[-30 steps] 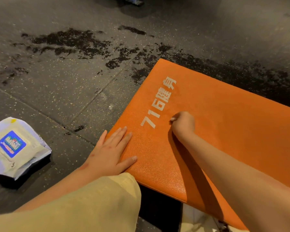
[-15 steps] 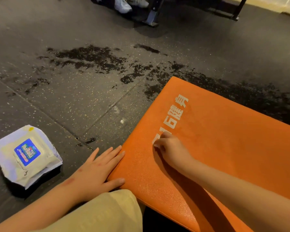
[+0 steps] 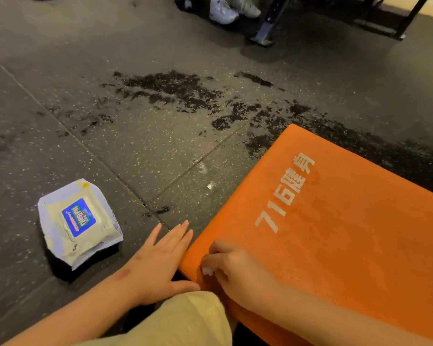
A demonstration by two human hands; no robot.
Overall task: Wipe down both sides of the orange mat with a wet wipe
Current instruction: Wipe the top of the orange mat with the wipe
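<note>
- the orange mat lies flat on the dark speckled floor, filling the right side of the view, with white "716" lettering facing up.
- the right hand rests on the mat's near left corner, its fingers curled and bunched round a wet wipe; only a small white scrap of it shows under the fingertips.
- the left hand lies flat on the floor just beside the mat's left edge, fingers straight and close together, thumb spread out toward the mat's corner.
- a pack of wipes with a blue label sits on the floor to the left, near the left hand.
- dark wet patches mark the floor beyond the mat.
- a pale yellow trouser leg shows at the bottom edge.
- white shoes and a metal leg stand at the top.
</note>
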